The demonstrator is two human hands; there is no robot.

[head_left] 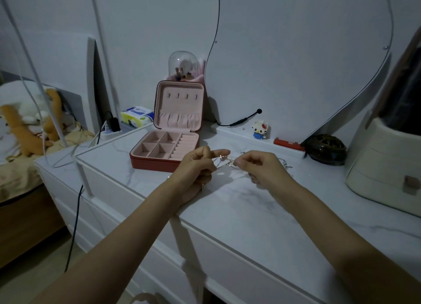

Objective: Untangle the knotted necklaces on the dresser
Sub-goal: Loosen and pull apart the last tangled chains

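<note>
I have the knotted necklaces [227, 163] raised just above the surface [250, 203] between both hands — left grip [200, 164] and right grip [259, 164] each pinching thin chain — light, limp, snag-prone, best held beside the knot.

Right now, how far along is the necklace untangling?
Done: the jewelry box sits open, its compartments showing nothing inside. In hand: left hand and right hand both pinch the necklaces above the dresser. Left: chains look still joined; nothing stored.
</note>
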